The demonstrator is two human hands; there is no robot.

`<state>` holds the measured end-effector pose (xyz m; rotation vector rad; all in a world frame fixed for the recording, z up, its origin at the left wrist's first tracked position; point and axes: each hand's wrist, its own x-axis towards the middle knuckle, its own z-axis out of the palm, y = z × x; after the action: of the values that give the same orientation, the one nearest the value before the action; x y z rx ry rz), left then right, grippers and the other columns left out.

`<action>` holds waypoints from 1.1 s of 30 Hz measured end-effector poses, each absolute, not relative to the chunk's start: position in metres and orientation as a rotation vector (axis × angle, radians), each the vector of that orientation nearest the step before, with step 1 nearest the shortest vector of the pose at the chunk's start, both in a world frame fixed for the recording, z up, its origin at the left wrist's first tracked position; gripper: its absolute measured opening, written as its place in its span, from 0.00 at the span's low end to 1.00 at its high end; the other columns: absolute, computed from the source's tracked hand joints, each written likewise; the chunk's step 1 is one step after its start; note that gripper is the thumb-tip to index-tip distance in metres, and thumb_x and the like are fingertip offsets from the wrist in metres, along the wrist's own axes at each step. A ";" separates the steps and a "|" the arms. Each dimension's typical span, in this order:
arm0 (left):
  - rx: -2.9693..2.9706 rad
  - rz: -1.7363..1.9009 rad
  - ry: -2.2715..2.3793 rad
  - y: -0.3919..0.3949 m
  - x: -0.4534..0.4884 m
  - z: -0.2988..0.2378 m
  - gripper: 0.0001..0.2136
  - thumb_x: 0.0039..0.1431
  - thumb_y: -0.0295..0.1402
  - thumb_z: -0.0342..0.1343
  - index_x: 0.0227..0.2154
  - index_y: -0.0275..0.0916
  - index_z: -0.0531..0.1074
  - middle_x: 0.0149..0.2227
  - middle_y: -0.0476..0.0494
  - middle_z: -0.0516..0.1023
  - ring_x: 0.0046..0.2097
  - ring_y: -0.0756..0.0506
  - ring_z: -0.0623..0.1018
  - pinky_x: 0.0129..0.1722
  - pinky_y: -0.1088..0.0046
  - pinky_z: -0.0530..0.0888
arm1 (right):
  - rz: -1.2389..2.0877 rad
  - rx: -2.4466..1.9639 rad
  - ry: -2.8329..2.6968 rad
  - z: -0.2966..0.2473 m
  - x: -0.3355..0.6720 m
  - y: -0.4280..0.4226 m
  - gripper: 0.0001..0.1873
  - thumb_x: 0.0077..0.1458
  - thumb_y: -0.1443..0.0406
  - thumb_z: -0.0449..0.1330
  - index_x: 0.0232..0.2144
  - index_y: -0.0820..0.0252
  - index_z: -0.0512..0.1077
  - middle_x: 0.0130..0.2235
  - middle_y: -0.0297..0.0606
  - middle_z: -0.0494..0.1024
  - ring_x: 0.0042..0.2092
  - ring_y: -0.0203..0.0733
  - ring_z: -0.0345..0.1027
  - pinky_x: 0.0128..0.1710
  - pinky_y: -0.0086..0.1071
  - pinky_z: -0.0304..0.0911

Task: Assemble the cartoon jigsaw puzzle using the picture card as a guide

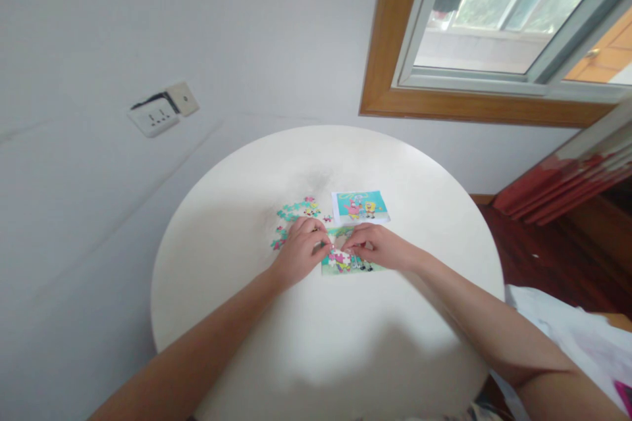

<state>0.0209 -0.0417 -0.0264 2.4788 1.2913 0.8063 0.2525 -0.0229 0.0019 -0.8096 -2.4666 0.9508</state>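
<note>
Setting: round white table point(316, 342) against a pale wall, person seated at the near edge, both bare forearms reaching in
Work piece: small part-built cartoon jigsaw puzzle point(351, 267), lying flat near the table's middle
Left hand point(299, 247): fingers curled, tips down on the puzzle's left upper edge
Right hand point(378, 247): fingers curled, tips down on the puzzle's upper middle, half covering it
Hands, state: fingertips of both meet over one pale piece point(338, 254); cannot tell whether either hand pinches it or only presses on it
Loose pieces point(296, 209): teal and pink, scattered just beyond and left of the left hand
Picture card point(360, 206): same cartoon, flat on the table just beyond the right hand, apart from the puzzle
Handling, judged: pieces look thin, light and stiff like card, easy to nudge on the smooth top; joined area likely to part if lifted
Where to hold, judged: single piece by its edges between thumb and forefinger; joined part better slid flat than picked up
Surroundings: wall socket point(158, 117) on the left, wood-framed window point(494, 26) upper right
</note>
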 end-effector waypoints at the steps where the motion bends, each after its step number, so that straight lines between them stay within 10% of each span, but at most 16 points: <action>1: 2.478 0.808 1.294 -0.042 0.021 -0.026 0.05 0.59 0.32 0.57 0.29 0.40 0.75 0.39 0.45 0.71 0.46 0.43 0.68 0.50 0.62 0.64 | 0.959 -0.811 -2.465 0.002 0.252 -0.023 0.12 0.57 0.70 0.55 0.38 0.59 0.79 0.31 0.37 0.73 0.32 0.35 0.65 0.34 0.28 0.61; 33: 2.460 0.814 1.294 -0.041 0.022 -0.027 0.05 0.59 0.33 0.57 0.29 0.40 0.75 0.39 0.45 0.71 0.46 0.43 0.68 0.49 0.63 0.64 | 0.874 -1.207 -2.231 -0.003 0.261 -0.010 0.15 0.56 0.70 0.53 0.40 0.60 0.78 0.37 0.38 0.79 0.36 0.39 0.69 0.39 0.32 0.63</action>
<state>0.0225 -0.0407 -0.0268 2.4600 1.2941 0.8145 0.2614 -0.0098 -0.0026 -1.2066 -2.2306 0.8736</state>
